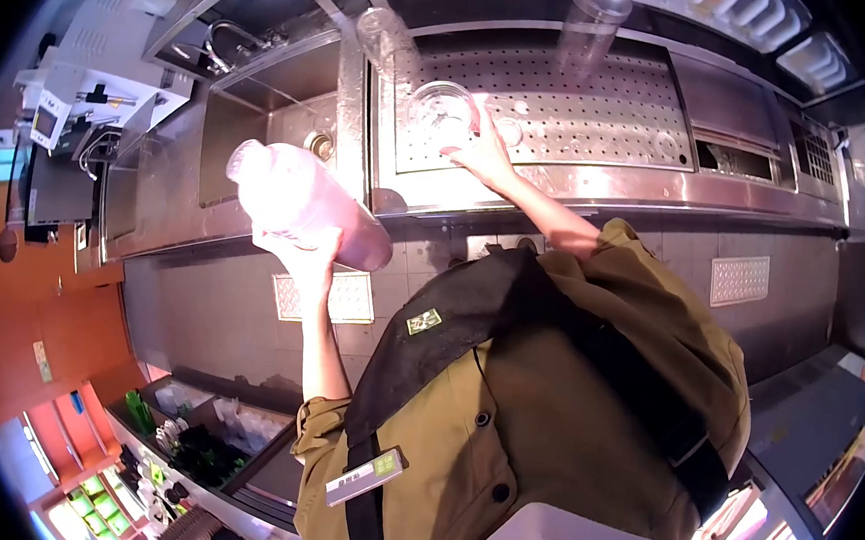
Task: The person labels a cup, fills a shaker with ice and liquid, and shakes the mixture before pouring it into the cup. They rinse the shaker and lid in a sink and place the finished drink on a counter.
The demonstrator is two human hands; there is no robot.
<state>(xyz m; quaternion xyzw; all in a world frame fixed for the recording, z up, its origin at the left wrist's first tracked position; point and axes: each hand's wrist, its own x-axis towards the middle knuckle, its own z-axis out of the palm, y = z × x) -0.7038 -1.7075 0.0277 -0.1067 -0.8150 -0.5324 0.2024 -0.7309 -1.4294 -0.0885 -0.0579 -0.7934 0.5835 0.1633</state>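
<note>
The perforated tabletop (584,110) has open room right of the clear cup (442,110), which the right hand (483,151) grips near the left edge. The left hand (303,253) is clamped on a tilted pink bottle (302,201).

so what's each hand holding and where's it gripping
Left hand grips the pink tumbler round its body from beneath, tilted. Right hand holds a clear cup by its side, over the perforated tray.

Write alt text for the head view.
A person's left hand holds a pink bottle tipped on its side, while the right hand grips a clear cup over a perforated steel tray beside a sink.
</note>
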